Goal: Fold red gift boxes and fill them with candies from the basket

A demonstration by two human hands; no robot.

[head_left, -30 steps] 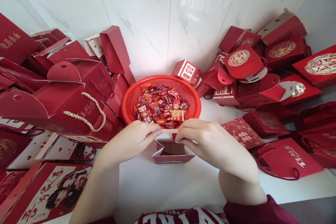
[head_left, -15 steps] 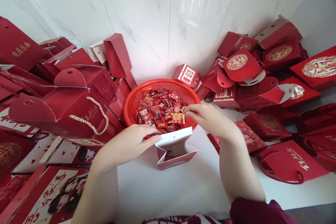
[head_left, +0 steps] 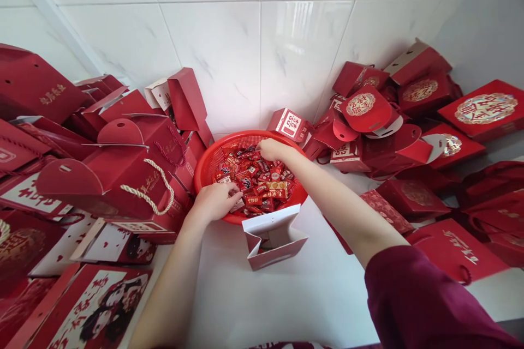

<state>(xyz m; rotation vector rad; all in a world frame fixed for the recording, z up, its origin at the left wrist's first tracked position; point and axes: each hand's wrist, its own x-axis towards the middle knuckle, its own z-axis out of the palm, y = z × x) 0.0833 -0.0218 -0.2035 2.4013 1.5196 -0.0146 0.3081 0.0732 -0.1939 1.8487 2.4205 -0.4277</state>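
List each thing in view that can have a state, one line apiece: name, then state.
Sweets: wrapped, loosely heaped
Basket: upright, holding the sweets
Small box: standing, open at the top
Left hand: curled over sweets, grip unclear
Right hand: down among sweets, grip hidden
Boxes on the right: piled at angles
Boxes on the left: crowded together
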